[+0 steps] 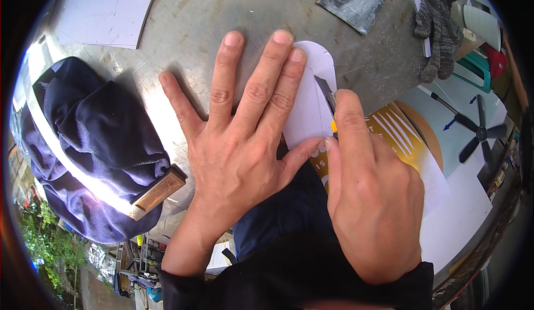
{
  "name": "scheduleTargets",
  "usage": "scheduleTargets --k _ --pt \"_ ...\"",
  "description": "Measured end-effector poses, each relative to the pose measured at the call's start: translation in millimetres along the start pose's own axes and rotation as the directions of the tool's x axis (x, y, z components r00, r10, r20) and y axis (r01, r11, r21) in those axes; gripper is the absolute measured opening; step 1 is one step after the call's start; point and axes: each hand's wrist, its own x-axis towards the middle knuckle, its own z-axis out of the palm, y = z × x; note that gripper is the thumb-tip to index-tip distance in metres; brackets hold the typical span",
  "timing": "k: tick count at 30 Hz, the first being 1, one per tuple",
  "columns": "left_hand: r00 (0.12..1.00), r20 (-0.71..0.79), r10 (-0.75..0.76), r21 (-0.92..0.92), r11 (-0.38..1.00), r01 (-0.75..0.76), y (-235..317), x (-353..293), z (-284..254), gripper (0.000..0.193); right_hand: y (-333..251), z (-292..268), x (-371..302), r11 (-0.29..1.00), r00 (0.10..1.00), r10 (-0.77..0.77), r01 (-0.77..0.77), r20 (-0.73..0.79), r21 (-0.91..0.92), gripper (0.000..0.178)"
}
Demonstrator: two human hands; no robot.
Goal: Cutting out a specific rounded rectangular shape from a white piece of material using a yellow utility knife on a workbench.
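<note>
My left hand (pixel 236 137) lies flat, fingers outstretched, over the left side of a white, round-ended board piece (pixel 305 109) on the metal table. Its thumb reaches toward my right hand (pixel 372 198), which is closed around a utility knife (pixel 326 94) with a dark blade and a bit of yellow on its body. The blade lies along the right part of the white piece, pointing away from me. Most of the knife's handle is hidden in my fist. Under the right hand is a yellow-brown printed sheet (pixel 389 126).
Left lie a dark navy cloth (pixel 105 126) and a shiny metal strip with a wooden block (pixel 161 193) at its end. A white sheet (pixel 105 9) lies far left. Dark sandpaper (pixel 361 4) and a grey knitted glove (pixel 439 32) are far right, a black fan (pixel 481 133) nearer.
</note>
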Motion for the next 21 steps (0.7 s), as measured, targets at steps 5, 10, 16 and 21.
scheduleTargets --k 5,10,16,21 --pt "1.000 0.009 -0.002 0.012 1.000 0.002 -0.1 -0.2 -0.5 0.080 -0.1 3.0 -0.5 1.000 1.000 0.007 -0.006 -0.004 0.025 0.050" --pt "1.000 0.024 0.010 0.013 1.000 -0.010 4.0 3.4 -2.4 0.082 10.8 -2.3 -3.2 0.996 0.999 -0.030 0.033 -0.034 0.081 0.051" --pt "0.998 0.058 -0.024 0.091 0.996 0.018 0.5 -5.7 -9.7 0.090 46.5 -2.5 7.6 0.934 0.860 -0.302 0.353 -0.412 0.053 0.044" --pt "0.996 -0.082 0.026 -0.105 0.994 -0.034 -3.1 -1.6 0.7 0.096 76.2 -7.4 -1.6 0.942 0.945 -0.011 0.120 -0.327 0.315 0.045"
